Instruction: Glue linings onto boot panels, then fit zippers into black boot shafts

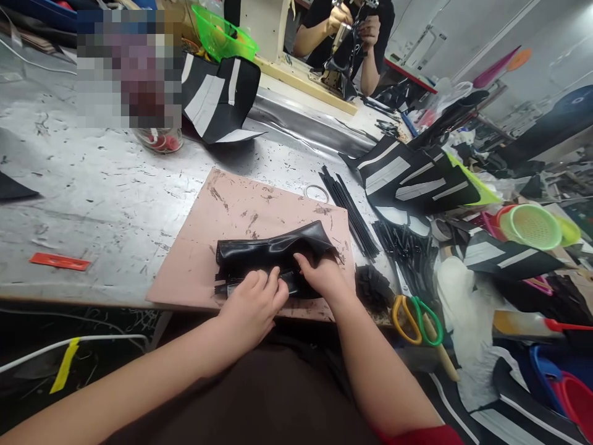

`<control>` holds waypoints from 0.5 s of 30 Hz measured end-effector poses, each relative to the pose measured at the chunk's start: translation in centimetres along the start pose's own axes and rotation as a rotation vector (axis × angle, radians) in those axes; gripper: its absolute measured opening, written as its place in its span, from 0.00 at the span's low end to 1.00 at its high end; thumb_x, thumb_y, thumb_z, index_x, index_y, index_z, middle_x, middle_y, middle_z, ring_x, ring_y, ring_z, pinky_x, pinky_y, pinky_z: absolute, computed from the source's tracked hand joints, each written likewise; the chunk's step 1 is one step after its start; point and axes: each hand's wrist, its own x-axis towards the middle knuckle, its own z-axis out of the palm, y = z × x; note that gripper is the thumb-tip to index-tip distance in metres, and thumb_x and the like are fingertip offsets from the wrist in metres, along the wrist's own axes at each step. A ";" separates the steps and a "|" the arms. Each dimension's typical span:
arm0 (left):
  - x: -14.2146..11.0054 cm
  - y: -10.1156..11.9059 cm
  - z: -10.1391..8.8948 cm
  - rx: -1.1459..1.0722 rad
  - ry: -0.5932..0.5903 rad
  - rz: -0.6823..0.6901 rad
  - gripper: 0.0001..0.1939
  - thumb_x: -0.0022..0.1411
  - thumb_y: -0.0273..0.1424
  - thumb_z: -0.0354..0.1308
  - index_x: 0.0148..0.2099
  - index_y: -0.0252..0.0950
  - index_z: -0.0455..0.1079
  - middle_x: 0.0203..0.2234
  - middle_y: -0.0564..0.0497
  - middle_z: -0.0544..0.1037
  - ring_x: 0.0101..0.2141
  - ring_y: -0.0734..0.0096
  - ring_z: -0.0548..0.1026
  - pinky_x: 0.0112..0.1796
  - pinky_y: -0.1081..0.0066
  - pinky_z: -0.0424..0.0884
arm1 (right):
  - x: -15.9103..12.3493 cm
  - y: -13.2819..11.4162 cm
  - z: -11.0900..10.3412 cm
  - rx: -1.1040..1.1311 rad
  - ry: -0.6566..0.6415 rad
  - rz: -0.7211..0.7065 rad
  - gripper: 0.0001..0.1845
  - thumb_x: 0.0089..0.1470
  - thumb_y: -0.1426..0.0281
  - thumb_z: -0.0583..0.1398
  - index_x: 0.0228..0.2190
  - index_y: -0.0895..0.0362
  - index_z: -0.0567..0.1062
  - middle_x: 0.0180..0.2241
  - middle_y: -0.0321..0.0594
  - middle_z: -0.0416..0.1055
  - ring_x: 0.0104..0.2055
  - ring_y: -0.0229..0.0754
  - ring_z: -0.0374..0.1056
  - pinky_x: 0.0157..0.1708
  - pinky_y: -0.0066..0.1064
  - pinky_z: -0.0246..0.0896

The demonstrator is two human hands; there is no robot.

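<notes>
– Where is the shiny black, folded, leather-like piece (273, 245) placed?

– It is laid on the flat pinkish-tan board (185, 259), toward the near edge. Its right end appears clamped by the right hand (327, 275), with the thumb on top and the fingers hidden from view.

– And the left hand (254, 300)?

– Its fingers are bunched at the lower layer; whether anything is pinched cannot be told.

– How is this best handled?

– The right end should be held steady, the layers kept even, and light fingertip pressure used, so that no stray crease is set.
</notes>
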 end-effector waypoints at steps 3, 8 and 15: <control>0.9 0.3 -0.2 -0.002 0.008 0.022 0.29 0.55 0.41 0.54 0.52 0.24 0.61 0.50 0.29 0.66 0.48 0.48 0.65 0.43 0.59 0.59 | 0.0 0.2 0.3 -0.042 0.010 0.009 0.17 0.49 0.58 0.55 0.32 0.57 0.75 0.32 0.49 0.75 0.41 0.53 0.70 0.42 0.38 0.62; 2.4 0.9 -0.1 -0.007 0.010 0.012 0.33 0.53 0.46 0.55 0.55 0.28 0.60 0.54 0.33 0.62 0.43 0.51 0.68 0.40 0.61 0.61 | -0.5 0.5 1.0 -0.092 0.029 -0.092 0.15 0.51 0.60 0.53 0.29 0.56 0.75 0.34 0.47 0.74 0.42 0.50 0.69 0.43 0.37 0.62; 3.5 0.4 0.9 -0.002 0.156 0.063 0.19 0.61 0.34 0.47 0.51 0.28 0.64 0.46 0.34 0.71 0.45 0.52 0.69 0.42 0.61 0.61 | 0.1 1.1 -2.4 0.093 -0.081 -0.152 0.18 0.44 0.63 0.60 0.38 0.57 0.74 0.40 0.44 0.73 0.45 0.49 0.68 0.44 0.36 0.62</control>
